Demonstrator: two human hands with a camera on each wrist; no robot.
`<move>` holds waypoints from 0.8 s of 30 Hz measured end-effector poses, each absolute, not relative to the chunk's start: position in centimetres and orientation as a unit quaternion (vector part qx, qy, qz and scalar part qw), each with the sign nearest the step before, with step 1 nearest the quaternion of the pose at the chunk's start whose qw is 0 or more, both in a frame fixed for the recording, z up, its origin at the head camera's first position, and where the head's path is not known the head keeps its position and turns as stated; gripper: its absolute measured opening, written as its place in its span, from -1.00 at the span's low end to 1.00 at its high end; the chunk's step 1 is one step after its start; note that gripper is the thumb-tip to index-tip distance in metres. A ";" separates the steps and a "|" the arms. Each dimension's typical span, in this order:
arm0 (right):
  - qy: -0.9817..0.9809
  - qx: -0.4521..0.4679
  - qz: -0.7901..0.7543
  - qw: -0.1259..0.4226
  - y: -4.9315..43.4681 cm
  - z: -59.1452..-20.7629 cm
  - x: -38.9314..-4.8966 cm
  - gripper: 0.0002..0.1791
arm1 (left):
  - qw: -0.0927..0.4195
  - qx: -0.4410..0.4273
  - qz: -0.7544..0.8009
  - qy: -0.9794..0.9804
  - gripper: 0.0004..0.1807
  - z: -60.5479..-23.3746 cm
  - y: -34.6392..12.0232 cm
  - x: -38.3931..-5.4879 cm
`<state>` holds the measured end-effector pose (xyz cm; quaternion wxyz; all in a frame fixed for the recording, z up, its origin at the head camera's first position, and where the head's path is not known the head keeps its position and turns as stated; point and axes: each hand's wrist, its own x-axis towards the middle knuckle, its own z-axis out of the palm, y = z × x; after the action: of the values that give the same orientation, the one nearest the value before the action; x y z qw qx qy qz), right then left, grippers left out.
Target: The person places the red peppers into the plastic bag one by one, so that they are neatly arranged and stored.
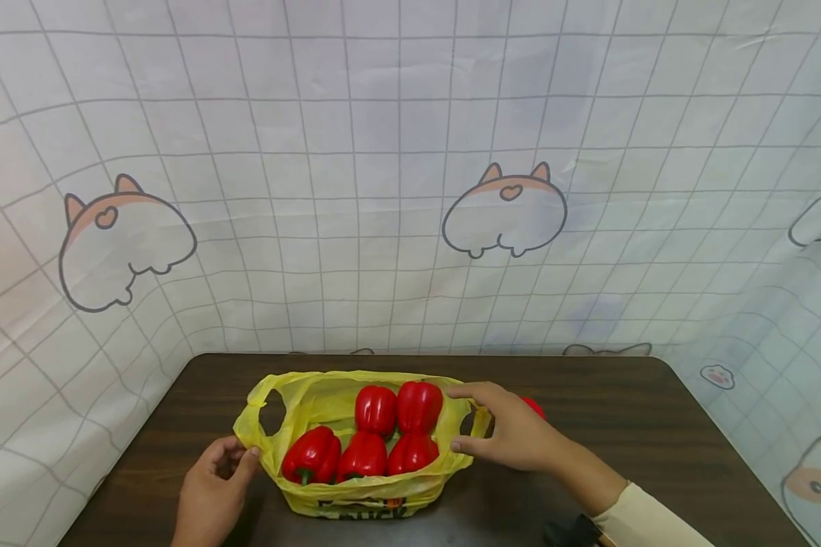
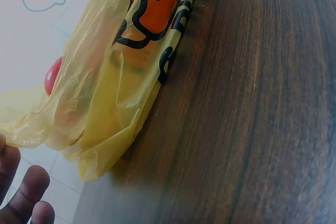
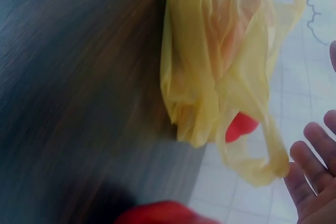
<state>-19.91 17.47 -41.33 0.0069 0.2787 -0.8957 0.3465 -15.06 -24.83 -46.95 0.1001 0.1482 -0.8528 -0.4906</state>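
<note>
A yellow plastic bag [image 1: 366, 501] lies on the table with its mouth spread wide. Inside are several red bell peppers [image 1: 375, 410], one showing its green stem. My left hand [image 1: 212, 490] pinches the bag's left side below the handle hole; in the left wrist view its fingers [image 2: 34, 182] meet the yellow film [image 2: 26, 124]. At the right handle [image 3: 275, 150], my right hand [image 1: 513, 429] has its fingers spread and holds nothing. Partly hidden behind that hand is another red bell pepper [image 1: 534, 406], outside the bag; red also shows low in the right wrist view.
The dark wood table [image 1: 609, 403] reaches back to a white cloth backdrop [image 1: 383, 190] with a grid and cartoon animals. A small black object [image 1: 575, 532] shows by the right sleeve [image 1: 646, 520] at the front. Black lettering and an orange print mark the bag's front.
</note>
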 end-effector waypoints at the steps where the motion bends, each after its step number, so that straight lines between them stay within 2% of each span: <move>1: -0.897 0.278 0.343 0.012 17.8 -41.4 -19.9 -0.22 | 0.100 0.148 -0.490 -0.853 -0.63 -47.0 -24.8 -15.1; 14: -0.909 0.251 0.331 0.044 21.1 -42.4 -20.1 -0.23 | 0.096 0.148 -0.491 -0.853 -0.61 -47.3 -25.1 -15.1; 24: -0.919 0.226 0.320 0.034 23.6 -43.5 -20.3 -0.17 | 0.095 0.140 -0.502 -0.848 -0.61 -47.3 -25.2 -15.1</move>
<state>-20.26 23.58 -43.51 0.0337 0.2258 -0.9194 0.3205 -15.14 -25.18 -47.31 0.0950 0.1403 -0.8484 -0.5016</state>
